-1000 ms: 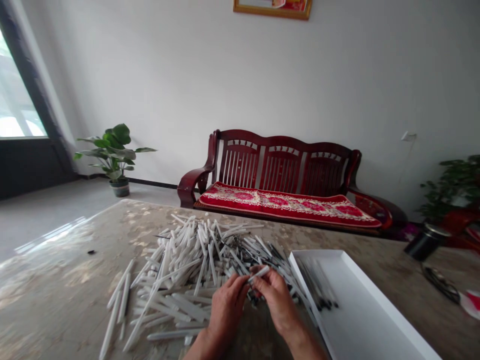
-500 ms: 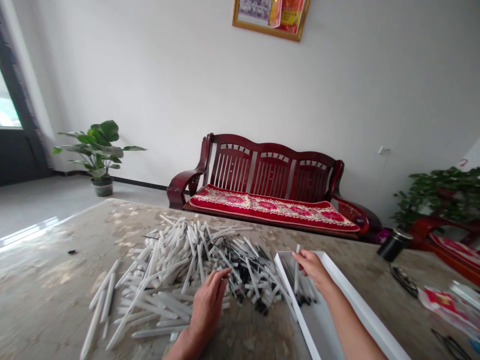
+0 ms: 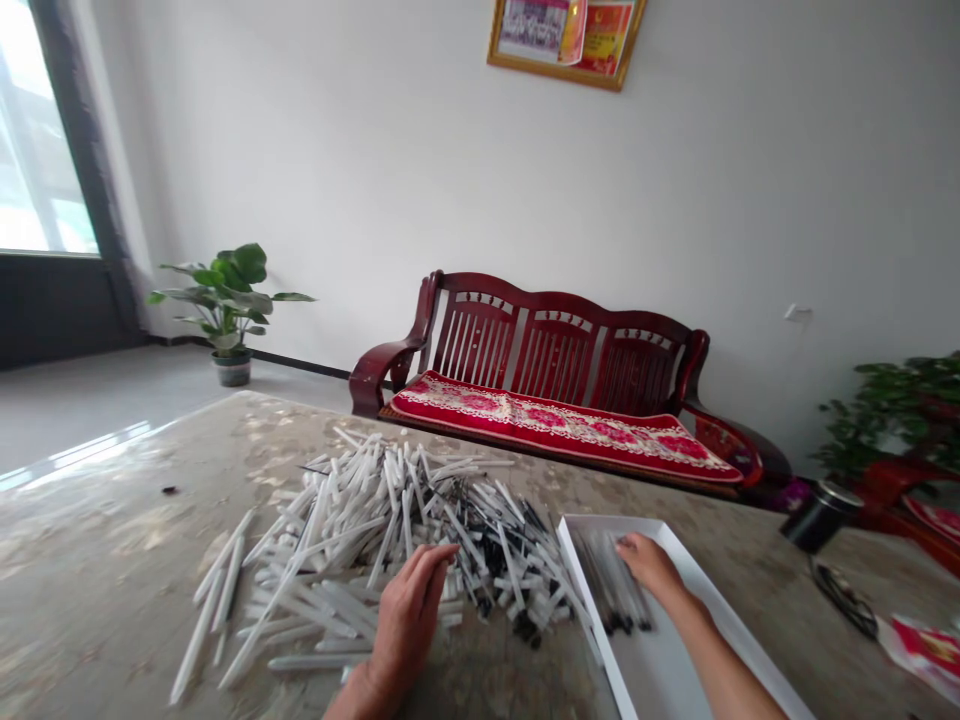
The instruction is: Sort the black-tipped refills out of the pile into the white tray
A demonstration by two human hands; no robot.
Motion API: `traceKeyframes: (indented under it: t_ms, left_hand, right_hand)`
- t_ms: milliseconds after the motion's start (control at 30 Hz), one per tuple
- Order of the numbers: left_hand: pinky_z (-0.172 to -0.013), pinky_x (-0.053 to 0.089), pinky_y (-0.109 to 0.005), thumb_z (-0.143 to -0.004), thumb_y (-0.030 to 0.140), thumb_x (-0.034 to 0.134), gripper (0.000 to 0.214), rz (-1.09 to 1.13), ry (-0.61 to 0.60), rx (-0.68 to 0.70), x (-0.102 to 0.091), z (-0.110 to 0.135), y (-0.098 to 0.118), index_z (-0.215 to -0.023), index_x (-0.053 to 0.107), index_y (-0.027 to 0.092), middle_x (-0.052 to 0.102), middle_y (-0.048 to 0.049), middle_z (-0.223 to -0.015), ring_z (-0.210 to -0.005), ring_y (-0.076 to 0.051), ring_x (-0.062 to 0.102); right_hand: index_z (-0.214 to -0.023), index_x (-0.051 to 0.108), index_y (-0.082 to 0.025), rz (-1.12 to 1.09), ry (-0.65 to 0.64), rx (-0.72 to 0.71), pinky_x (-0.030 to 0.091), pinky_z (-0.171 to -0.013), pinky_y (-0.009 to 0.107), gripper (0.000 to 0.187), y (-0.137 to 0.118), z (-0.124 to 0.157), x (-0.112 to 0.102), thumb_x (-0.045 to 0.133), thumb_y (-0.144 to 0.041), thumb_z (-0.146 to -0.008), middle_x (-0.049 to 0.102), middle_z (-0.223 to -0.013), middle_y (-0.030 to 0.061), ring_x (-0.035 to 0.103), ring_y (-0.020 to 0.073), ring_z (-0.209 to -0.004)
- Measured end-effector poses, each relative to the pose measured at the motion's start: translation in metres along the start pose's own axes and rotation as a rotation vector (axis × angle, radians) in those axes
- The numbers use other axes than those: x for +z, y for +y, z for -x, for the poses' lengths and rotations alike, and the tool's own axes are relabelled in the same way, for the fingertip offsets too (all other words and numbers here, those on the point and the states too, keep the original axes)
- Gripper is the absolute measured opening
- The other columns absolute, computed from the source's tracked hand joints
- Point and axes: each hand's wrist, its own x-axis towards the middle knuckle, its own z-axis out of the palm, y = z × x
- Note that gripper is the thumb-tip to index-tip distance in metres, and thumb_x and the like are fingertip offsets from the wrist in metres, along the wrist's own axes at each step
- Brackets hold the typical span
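Note:
A big heap of white pen parts (image 3: 352, 540) mixed with black-tipped pieces lies on the marbled table (image 3: 112, 560). My left hand (image 3: 409, 615) rests on the heap's near edge, fingers stretched out and flat. To the right stands a white tray (image 3: 675, 670) with a row of finished pens (image 3: 611, 585) in its far end. My right hand (image 3: 651, 562) lies inside the tray, palm down over the pens, fingers curled loosely. No pen shows in its grip.
A dark jar (image 3: 821, 515), spectacles (image 3: 844, 600) and red printed paper (image 3: 926, 645) lie at the table's right. Behind the table stand a red wooden bench (image 3: 555, 400), a potted plant (image 3: 229, 300) on the left and another plant (image 3: 892, 410) on the right.
One second ago both hands worked a pen together. The right hand then carried it to the tray and has now lowered onto the pens there. The left hand stayed on the heap.

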Motion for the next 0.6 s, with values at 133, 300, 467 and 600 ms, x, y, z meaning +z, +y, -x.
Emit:
traceKeyframes:
  t_ms: [133, 300, 467, 600]
  left_hand:
    - [-0.072, 0.055, -0.027, -0.096, 0.028, 0.049, 0.023, 0.035, 0.046, -0.051, -0.005, -0.003, -0.003, -0.101, 0.071, 0.023, 0.072, -0.0052, -0.088, -0.079, -0.018, 0.069]
    - [-0.073, 0.054, -0.027, -0.094, 0.031, 0.052, 0.022, 0.121, 0.116, -0.153, -0.006, -0.005, -0.005, -0.099, 0.072, 0.023, 0.072, -0.0042, -0.086, -0.077, -0.018, 0.068]
    - [-0.061, 0.051, -0.024, -0.093, 0.041, 0.054, 0.027, 0.279, 0.210, -0.337, -0.004, -0.009, -0.008, -0.099, 0.071, 0.021, 0.068, -0.0025, -0.079, -0.062, -0.015, 0.060]
    - [-0.057, 0.049, -0.024, -0.090, 0.046, 0.057, 0.031, 0.337, 0.206, -0.422, -0.003, -0.011, -0.009, -0.098, 0.070, 0.020, 0.067, -0.0026, -0.077, -0.058, -0.014, 0.058]
  right_hand:
    - [-0.089, 0.075, -0.019, -0.009, -0.043, -0.023, 0.048, -0.075, 0.024, 0.021, -0.001, 0.008, 0.007, 0.055, -0.022, -0.081, 0.078, -0.098, 0.0069, 0.072, 0.0206, -0.093]
    - [-0.090, 0.075, -0.020, 0.042, -0.044, -0.038, 0.049, -0.076, 0.026, 0.024, -0.013, 0.020, -0.004, 0.053, -0.022, -0.083, 0.078, -0.097, 0.0081, 0.073, 0.0227, -0.093]
    - [-0.104, 0.072, -0.020, 0.097, 0.017, -0.100, 0.047, -0.082, 0.027, 0.028, -0.062, 0.036, -0.021, 0.049, -0.020, -0.088, 0.073, -0.115, 0.0113, 0.069, 0.0230, -0.105]
    - [-0.096, 0.071, -0.025, 0.104, -0.027, -0.255, 0.045, -0.077, 0.023, 0.022, -0.130, 0.068, -0.015, 0.050, -0.024, -0.090, 0.076, -0.104, 0.0031, 0.070, 0.0181, -0.096]
